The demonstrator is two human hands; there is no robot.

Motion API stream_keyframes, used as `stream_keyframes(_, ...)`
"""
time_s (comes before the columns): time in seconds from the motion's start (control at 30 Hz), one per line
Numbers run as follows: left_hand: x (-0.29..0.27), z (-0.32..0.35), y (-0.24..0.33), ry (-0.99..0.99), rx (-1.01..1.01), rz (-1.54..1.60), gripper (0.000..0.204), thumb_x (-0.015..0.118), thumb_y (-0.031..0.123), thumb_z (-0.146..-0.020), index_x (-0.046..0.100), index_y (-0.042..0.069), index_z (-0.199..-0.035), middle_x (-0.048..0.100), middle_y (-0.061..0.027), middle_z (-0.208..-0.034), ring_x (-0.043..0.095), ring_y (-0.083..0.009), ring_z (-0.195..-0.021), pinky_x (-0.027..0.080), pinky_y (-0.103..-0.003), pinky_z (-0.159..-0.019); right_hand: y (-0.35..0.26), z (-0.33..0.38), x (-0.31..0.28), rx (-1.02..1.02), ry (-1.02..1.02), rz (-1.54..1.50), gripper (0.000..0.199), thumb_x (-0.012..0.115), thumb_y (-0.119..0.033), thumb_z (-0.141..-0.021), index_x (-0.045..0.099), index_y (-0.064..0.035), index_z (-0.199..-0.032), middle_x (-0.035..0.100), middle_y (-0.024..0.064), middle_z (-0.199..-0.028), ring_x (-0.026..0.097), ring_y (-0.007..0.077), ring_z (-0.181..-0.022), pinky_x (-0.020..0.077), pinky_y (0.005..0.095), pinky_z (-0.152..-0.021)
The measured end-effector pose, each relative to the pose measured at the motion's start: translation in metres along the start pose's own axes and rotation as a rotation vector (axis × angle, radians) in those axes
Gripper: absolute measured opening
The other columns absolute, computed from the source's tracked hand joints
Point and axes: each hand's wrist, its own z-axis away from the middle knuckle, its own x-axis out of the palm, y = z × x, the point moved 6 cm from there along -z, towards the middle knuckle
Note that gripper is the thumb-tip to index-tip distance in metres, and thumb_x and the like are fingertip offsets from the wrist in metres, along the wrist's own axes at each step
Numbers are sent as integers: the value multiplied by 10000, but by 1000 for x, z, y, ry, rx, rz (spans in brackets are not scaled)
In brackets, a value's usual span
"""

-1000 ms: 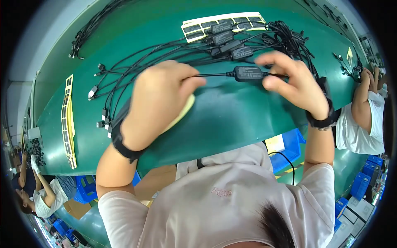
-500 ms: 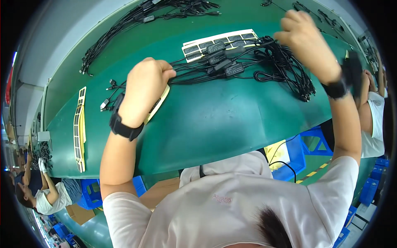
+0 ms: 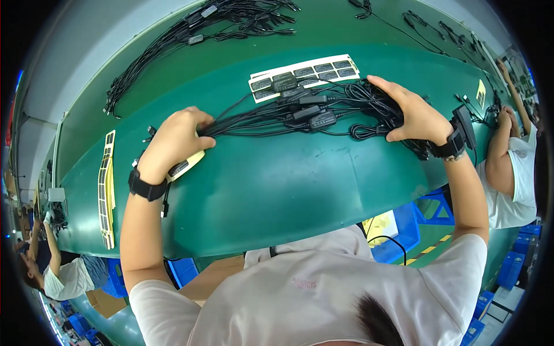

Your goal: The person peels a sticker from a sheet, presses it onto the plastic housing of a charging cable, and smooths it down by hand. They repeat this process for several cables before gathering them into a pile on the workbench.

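A bundle of black cables [image 3: 248,124] with small black boxes [image 3: 322,120] along it lies across the green table in front of me. My left hand [image 3: 178,139] is closed loosely round the bundle's left end, thumb and fingers on either side. At the right end, my right hand [image 3: 416,117] cups the coiled cables [image 3: 369,131], thumb and fingers spread wide apart. Behind the boxes is a sheet of black labels [image 3: 340,66], partly covered by the cables. Another label sheet [image 3: 186,165] shows partly under my left hand.
More black cables [image 3: 173,49] lie along the table's far left side, and a few [image 3: 415,34] at the far right. A long label strip [image 3: 105,190] lies left. Co-workers sit at both sides. A blue bin [image 3: 404,228] stands below the near edge.
My right hand has come down from above the table onto the coils, its fingers spreading. My left hand has shifted left and nearer, its grip loosening; the cable bundle has moved slightly nearer.
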Motion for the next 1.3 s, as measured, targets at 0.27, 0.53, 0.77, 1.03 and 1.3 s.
stream_keyframes(0.27, 13, 34, 14, -79, 103, -315, 153, 561, -17, -643, 577, -48, -792, 567, -214, -751, 574, -366, -705, 488, -426, -664, 2, 40, 17, -88, 145, 20, 1062, 766, -3, -499, 235, -91, -1415, 383, 161, -1374, 354, 321, -1282, 286, 365, -1070)
stream_keyframes(0.53, 11, 57, 15, -36, 137, -261, 129, 561, -7, -645, 567, -30, -772, 566, -204, -730, 576, -366, -687, 489, -424, -652, -4, 42, 19, 41, 126, -130, 972, 682, 55, -547, 258, -95, -1408, 421, 187, -1342, 385, 347, -1255, 295, 354, -1056)
stream_keyframes(0.77, 11, 67, 8, -148, 111, -213, 144, 574, 20, -661, 546, -20, -796, 570, -188, -763, 567, -364, -738, 471, -431, -668, -14, 47, 30, 20, 139, -124, 917, 628, 75, -560, 289, -93, -1396, 489, 209, -1264, 460, 375, -1174, 355, 350, -990)
stream_keyframes(1.03, -4, 84, 7, 7, 49, -123, 69, 568, 20, -673, 569, -30, -721, 576, -182, -720, 580, -357, -695, 477, -422, -642, -15, 51, 33, -66, 221, 33, 874, 603, 71, -565, 323, -85, -1379, 537, 215, -1183, 506, 385, -1107, 380, 359, -961)
stream_keyframes(1.3, -32, 115, -36, 107, -93, -258, 108, 557, -3, -700, 622, 18, -784, 580, -165, -744, 581, -340, -711, 472, -410, -638, -31, 49, 33, -40, 181, -35, 812, 566, 78, -566, 377, -65, -1342, 542, 222, -1183, 509, 384, -1118, 378, 362, -972)
